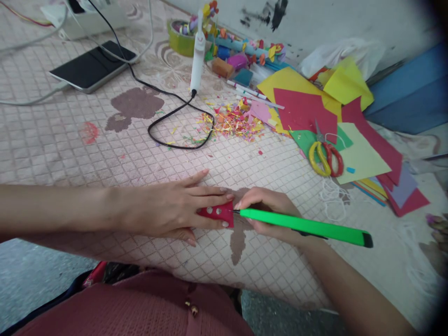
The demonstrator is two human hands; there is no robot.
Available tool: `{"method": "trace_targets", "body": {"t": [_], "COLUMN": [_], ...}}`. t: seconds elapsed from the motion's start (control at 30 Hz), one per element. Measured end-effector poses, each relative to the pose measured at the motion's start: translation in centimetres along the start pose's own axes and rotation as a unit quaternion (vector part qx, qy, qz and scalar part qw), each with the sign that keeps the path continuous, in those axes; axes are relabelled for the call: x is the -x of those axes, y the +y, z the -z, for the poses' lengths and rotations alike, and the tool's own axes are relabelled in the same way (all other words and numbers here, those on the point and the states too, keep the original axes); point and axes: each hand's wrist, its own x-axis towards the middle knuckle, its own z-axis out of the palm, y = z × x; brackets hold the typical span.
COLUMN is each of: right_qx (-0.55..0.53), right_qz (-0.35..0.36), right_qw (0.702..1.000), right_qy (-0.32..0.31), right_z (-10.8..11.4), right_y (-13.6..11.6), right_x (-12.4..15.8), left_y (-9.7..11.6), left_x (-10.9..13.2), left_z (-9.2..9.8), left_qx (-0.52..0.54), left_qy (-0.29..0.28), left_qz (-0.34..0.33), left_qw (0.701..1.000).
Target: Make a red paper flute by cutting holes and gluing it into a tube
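Observation:
My left hand (175, 205) lies flat with fingers spread, pressing a small red paper piece (227, 217) onto the tablecloth. Several round holes show in the paper between the fingers; the rest of it is hidden under the hand. In my right hand (271, 205), closed in a pen-like grip, is a green utility knife (308, 227) with a black end. Its thin dark blade points left and meets the right end of the red paper.
Beyond my hands lie colourful paper scraps (238, 121), a white glue gun (198, 60) with a looping black cord, and a dark phone-like device (93, 65). To the right are scissors (325, 158), coloured paper sheets (304, 109) and white string (332, 200). A wall borders the back.

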Motion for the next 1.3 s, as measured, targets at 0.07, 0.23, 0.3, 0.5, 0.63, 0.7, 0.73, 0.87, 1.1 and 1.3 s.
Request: {"method": "trace_targets", "body": {"t": [0.07,0.23,0.3,0.5,0.63,0.7,0.73,0.87,1.1,1.3], "right_qx": [-0.001,0.012,0.020,0.015,0.020,0.019,0.017,0.014,-0.004,0.020], "right_qz": [0.002,0.003,0.003,0.001,0.001,0.001,0.001,0.000,-0.012,-0.007], "right_qw": [1.000,1.000,1.000,1.000,1.000,1.000,1.000,1.000,1.000,1.000], "right_qy": [-0.001,0.008,0.015,0.007,0.014,0.010,0.006,0.004,0.010,0.023], "right_z": [0.0,-0.1,-0.1,-0.1,-0.1,-0.1,-0.1,0.0,-0.1,-0.3], "right_y": [0.1,0.3,0.5,1.0,0.9,0.9,0.9,1.1,0.2,0.6], "right_x": [0.1,0.1,0.0,0.0,0.1,0.1,0.1,0.3,0.2,0.3], "left_y": [0.2,0.7,0.7,-0.5,-1.0,-1.0,-0.9,-0.9,0.4,1.0], "left_x": [-0.1,-0.3,-0.4,-0.3,0.0,0.0,0.0,-0.1,0.0,-0.5], "left_z": [-0.2,-0.8,-0.7,0.5,0.2,0.1,0.0,0.1,-0.9,-1.1], "left_qx": [-0.008,-0.027,-0.027,0.023,0.012,0.006,0.004,-0.007,-0.039,-0.026], "left_qy": [0.018,0.060,0.053,0.015,0.019,0.014,0.014,0.015,0.042,0.076], "left_qz": [-0.003,0.009,0.012,-0.020,0.005,0.009,0.008,0.013,0.030,0.042], "left_qw": [1.000,0.998,0.998,0.999,1.000,1.000,1.000,1.000,0.998,0.996]}}
